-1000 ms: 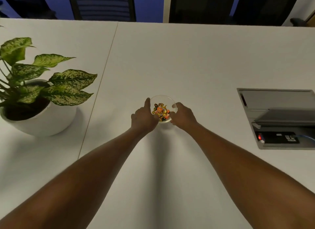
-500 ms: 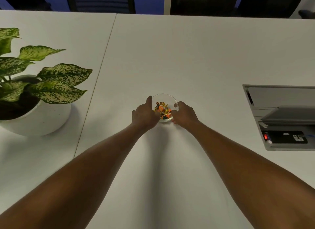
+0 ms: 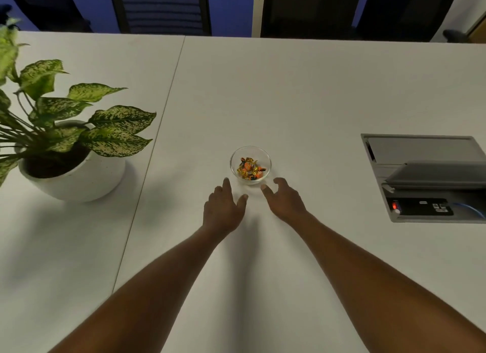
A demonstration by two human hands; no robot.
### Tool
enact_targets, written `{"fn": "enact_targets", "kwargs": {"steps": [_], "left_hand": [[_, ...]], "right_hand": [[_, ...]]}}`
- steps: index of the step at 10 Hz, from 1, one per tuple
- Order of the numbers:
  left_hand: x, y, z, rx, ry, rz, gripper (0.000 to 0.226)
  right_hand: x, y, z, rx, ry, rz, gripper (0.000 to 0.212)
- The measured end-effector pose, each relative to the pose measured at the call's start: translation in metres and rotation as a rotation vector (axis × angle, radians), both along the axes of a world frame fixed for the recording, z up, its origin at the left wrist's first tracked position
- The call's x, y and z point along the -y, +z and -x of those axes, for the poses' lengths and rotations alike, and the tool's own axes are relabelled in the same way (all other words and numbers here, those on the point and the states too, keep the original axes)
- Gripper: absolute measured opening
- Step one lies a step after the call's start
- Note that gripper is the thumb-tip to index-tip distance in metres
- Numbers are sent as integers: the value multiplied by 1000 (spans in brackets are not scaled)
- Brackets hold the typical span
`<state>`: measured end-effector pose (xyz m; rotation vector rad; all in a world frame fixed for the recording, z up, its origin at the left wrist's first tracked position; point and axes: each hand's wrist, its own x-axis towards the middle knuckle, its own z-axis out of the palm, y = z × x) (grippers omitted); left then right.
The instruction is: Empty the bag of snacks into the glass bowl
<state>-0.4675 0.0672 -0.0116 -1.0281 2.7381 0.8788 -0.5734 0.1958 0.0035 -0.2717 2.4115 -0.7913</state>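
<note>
At the far left a leafy plant [image 3: 65, 121] grows from a round white pot [image 3: 76, 176] that stands on the white worktop [image 3: 289, 95]. Right of a seam in the worktop, the left hand [image 3: 223, 208] rests palm down with its fingers [image 3: 226, 186] loosely spread and nothing in its grasp; the fingertips stop just short of the glass bowl [image 3: 250, 165], near its lower left edge. The bowl stands upright near the middle of the worktop, just beyond both hands and between their fingertips, and holds a small heap of wrapped snacks [image 3: 249, 168] in orange and gold. The right hand [image 3: 285, 201] lies just below the bowl's lower right edge, its fingers curled a little and apart, holding nothing; whether its thumb tip touches the glass cannot be told. At the far right a grey hatch [image 3: 420, 153] in the worktop stands open over sockets [image 3: 420, 206].
</note>
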Motion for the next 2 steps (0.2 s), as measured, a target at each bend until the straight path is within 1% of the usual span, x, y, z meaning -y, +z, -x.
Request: {"fn": "enact_targets", "kwargs": {"steps": [1, 2], "left_hand": [[-18, 4, -37, 11, -26, 41, 74], [-36, 12, -74, 68, -73, 100, 72]], "right_hand": [[-20, 9, -35, -37, 69, -37, 65], [-41, 21, -73, -77, 109, -54, 64]]}}
